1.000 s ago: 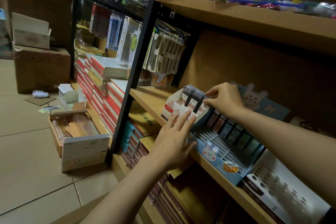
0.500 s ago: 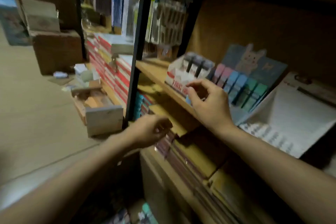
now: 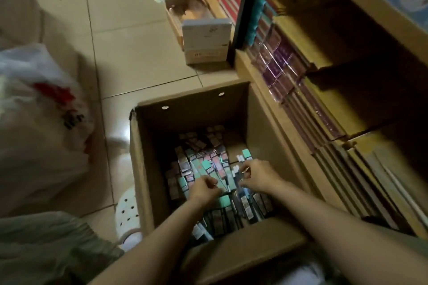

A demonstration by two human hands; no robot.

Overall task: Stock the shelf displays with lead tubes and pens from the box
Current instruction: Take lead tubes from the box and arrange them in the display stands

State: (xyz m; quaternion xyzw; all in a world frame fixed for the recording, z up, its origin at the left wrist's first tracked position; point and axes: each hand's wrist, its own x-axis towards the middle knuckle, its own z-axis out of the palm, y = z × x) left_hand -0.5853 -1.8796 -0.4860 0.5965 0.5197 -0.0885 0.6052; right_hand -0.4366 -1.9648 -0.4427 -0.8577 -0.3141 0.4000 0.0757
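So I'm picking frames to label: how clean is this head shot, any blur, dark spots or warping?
Head view: motion-smeared at the left, where the white plastic bag streaks; dim in the cardboard box, so the lead tubes are hard to tell apart; both hands, left hand and right hand, are soft; lower shelves are in deep shadow; wide-angle bending at the edges.

Single head-worn camera looks steeply down, close above the open box (image 3: 148,169)
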